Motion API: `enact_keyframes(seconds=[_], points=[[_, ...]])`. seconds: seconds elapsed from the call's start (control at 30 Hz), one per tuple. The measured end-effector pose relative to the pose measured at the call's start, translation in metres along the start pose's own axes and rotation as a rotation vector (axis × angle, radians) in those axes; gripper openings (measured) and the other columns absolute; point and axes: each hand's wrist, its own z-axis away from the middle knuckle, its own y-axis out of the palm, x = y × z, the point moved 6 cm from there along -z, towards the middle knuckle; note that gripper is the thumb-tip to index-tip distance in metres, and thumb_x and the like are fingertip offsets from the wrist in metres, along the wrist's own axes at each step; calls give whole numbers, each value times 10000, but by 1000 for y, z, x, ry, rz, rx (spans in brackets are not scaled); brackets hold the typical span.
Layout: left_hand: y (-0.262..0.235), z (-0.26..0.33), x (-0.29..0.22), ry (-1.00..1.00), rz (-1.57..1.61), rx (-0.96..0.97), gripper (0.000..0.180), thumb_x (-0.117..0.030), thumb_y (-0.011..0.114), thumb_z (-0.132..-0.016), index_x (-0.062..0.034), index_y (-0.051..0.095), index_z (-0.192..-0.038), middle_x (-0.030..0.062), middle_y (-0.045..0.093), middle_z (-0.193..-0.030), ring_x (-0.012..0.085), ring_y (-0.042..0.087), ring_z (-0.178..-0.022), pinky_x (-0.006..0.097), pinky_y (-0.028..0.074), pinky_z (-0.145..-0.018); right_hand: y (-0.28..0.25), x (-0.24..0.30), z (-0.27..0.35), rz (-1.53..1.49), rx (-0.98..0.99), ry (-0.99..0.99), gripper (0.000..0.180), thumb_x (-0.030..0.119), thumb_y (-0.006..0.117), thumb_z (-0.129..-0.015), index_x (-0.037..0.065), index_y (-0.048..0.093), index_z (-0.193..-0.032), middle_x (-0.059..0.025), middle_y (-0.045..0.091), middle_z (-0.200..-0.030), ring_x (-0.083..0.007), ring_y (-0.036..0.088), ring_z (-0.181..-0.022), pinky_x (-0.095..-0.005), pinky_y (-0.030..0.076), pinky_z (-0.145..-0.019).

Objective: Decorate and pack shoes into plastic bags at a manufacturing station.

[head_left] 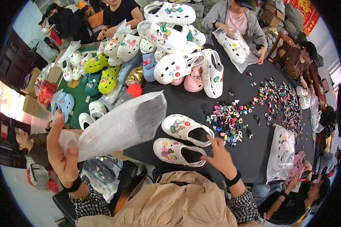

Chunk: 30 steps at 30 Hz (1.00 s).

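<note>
My left hand point(62, 151), raised at the left, is closed around the end of a clear plastic bag point(119, 125). The bag stretches rightward over the table and looks flat. Two white clogs point(168, 150) with colourful charms lie side by side in front of me, toes to the left and heels to the right. At their heel ends is my right hand point(220, 158), its fingers spread and nothing held in them. Its fingertips reach the heel straps; whether they touch, I cannot tell.
Loose shoe charms point(231, 121) lie scattered across the black table point(250, 159). Beyond the bag rises a pile of clogs point(178, 64). A bagged white clog point(282, 151) lies at the right, beside a pink clog point(297, 166). Several people sit around the table.
</note>
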Motion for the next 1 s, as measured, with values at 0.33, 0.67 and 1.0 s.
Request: enact_keyframes(seconds=[0.33,0.67,1.0], points=[[57,-45,-55,4,465,333,539,-173,579,-836,64,458,-1305,168,559,-1237,182,595,-998,306,418,-909,-119,190,-17,-85,-101,-885,1036,262,824,-628,72,224,-1451,-163,521,-1275,-316,457,-1223,-497,243,-1091],[155,-21,93,-494,772,200,719,-564,290,-965,-96,134,-1489,152,319,-1465,263,359,-1312,398,302,-1066,-82,51,-53,-1178,77,-50,275,215,553,-947,-7,616,-1098,-28,659,-929,-91,598,-827,-243,473,-697],[253,35,28,-588,1236,475,733,-271,504,-935,-160,58,-1507,84,371,-1433,152,488,-1165,298,412,-957,-58,-7,-43,-1310,-93,-46,551,53,534,-903,8,327,-1411,-101,513,-1286,-154,511,-1131,-295,411,-953]])
